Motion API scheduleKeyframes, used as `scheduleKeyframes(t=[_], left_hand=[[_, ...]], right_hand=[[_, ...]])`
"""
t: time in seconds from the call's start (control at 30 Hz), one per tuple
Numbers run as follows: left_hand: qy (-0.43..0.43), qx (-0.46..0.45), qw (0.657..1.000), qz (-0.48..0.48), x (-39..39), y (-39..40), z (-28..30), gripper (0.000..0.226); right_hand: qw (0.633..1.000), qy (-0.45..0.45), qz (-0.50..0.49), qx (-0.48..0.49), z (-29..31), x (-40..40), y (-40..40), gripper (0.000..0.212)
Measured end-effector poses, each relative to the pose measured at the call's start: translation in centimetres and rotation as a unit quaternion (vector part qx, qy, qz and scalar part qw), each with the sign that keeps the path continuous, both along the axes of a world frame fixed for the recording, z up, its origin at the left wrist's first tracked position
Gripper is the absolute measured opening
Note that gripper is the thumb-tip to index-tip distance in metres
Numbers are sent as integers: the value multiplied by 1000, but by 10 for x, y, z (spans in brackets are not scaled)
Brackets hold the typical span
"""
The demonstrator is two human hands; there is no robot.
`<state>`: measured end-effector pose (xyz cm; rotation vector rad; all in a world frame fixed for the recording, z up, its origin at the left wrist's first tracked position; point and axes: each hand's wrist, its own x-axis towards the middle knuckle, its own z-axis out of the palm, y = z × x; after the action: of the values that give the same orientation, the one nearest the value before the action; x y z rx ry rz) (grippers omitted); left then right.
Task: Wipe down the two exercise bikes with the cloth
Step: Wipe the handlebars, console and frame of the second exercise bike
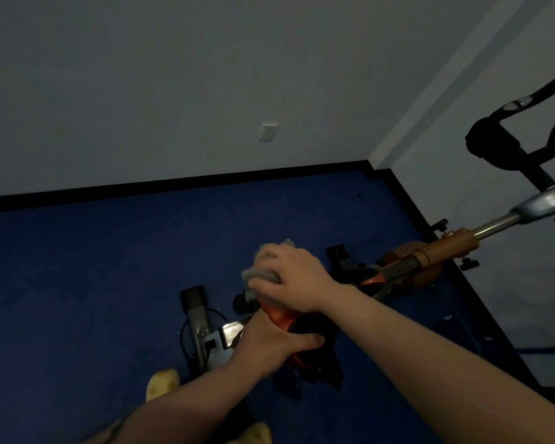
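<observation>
The right hand grips a grey cloth, pressing it on the bike. The left hand clasps the bike's orange-black saddle.

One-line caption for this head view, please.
Right hand presses a grey cloth onto the orange exercise bike while the left hand grips its frame.

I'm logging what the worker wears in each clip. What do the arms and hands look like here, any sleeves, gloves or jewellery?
Both forearms are bare up to the frame edge, with no sleeves in view. The left hand and right hand wear no gloves, and no rings, watch or wristbands show. A dark mark sits on the left forearm near the bottom edge, too blurred to identify.
</observation>
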<state>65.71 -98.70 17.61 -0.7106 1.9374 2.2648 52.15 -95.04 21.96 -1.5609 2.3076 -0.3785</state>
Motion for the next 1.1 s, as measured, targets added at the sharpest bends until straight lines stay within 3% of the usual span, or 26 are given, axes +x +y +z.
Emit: scheduleKeyframes(t=[0.07, 0.17, 0.27, 0.37, 0.43, 0.5, 0.53, 0.57, 0.63, 0.7, 0.77, 0.83, 0.9, 0.97, 1.03, 1.1], left_hand=[[6, -3, 1000, -2, 0, -1, 1, 55], [2, 20, 1000, 0, 0, -1, 1, 57], [12, 26, 1000, 0, 0, 0, 0, 52], [21, 10, 1000, -7, 0, 0, 2, 47], [19, 14, 1000, -5, -1, -1, 0, 48], [16, 27, 999, 0, -1, -1, -3, 54], [15, 31, 999, 2, -1, 0, -4, 58], [15, 29, 999, 3, -1, -1, -6, 62], [33, 22, 999, 11, -2, -1, -10, 83], [32, 0, 999, 29, -2, 0, -14, 115], [-24, -66, 996, 48, 0, -1, -12, 146], [-32, -141, 989, 37, 3, -6, -6, 157], [25, -232, 972, -7, 3, -16, 3, 150], [60, -291, 953, -51, -1, -31, 13, 130], [86, -276, 956, -47, -9, -43, 23, 93], [118, -245, 962, -8, -21, -48, 29, 44]], right_hand=[[999, -24, 38, -5, 1, -5, 0, 37], [977, -134, -146, 73, 6, -28, -1, 40], [980, -1, -144, 135, 1, -15, -13, 36], [995, 96, -34, 6, -5, 20, -11, 46], [999, 35, -27, -6, -3, 6, -4, 47], [971, -113, -202, 54, 2, -23, 4, 51], [945, -139, -276, 104, 1, -36, 9, 53], [930, -123, -310, 156, 0, -44, 12, 52], [949, -39, -251, 187, -4, -36, 11, 46], [979, 2, -188, 82, -7, -10, 7, 46], [991, 12, -132, -13, -5, 7, 9, 52], [992, -23, -127, -3, 0, 1, 18, 50], [972, -42, -222, 62, 2, -21, 37, 53], [951, 16, -283, 124, 3, -34, 45, 52], [942, 115, -283, 140, -2, -22, 35, 43], [943, 149, -288, 77, -11, -3, 20, 40]])
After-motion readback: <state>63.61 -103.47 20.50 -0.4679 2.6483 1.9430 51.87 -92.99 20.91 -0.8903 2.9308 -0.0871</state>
